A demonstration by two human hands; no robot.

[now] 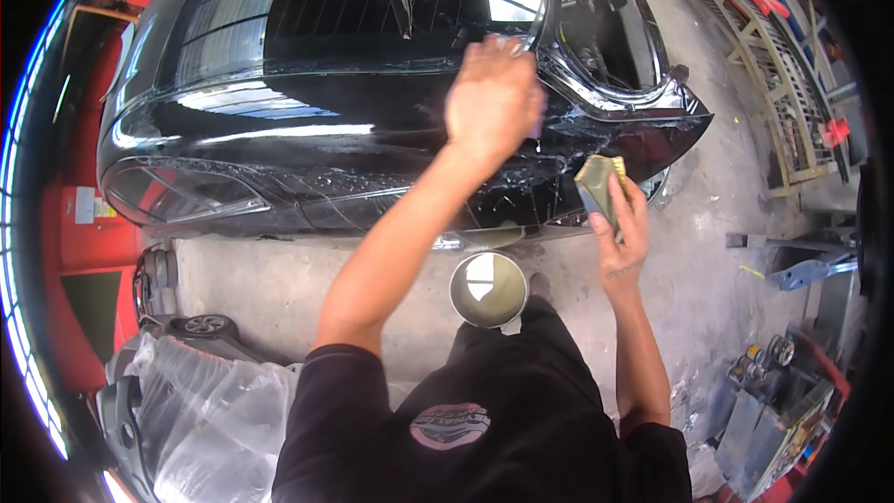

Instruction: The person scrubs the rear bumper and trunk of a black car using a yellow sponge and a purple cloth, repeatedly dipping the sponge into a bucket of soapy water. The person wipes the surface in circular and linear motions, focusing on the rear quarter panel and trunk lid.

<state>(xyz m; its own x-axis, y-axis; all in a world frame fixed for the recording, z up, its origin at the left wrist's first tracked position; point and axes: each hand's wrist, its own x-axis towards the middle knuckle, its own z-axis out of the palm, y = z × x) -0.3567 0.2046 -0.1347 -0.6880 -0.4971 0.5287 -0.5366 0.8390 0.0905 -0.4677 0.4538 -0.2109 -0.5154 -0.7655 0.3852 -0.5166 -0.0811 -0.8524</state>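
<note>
A glossy black car (pixel 372 154) spans the upper part of the head view, its wet bodywork dotted with drops and streaks. My left hand (pixel 494 102) reaches over the painted panel below the glass. Motion smears its fingers, and a small purplish patch shows beside them, too unclear to name. My right hand (pixel 624 228) is in front of the panel's right part, its thumb and fingers closed round a folded olive-green sheet of sandpaper (pixel 601 188). Between my body and the car stands a round bucket (pixel 453 301) with murky, reflecting liquid in it.
Clear plastic sheeting (pixel 214 419) covers something at the lower left, near a wheel (pixel 207 324). A metal rack (pixel 778 84) stands at the upper right. A grey cart (pixel 768 428) with cans (pixel 780 349) is at the lower right, below a blue tool (pixel 810 273).
</note>
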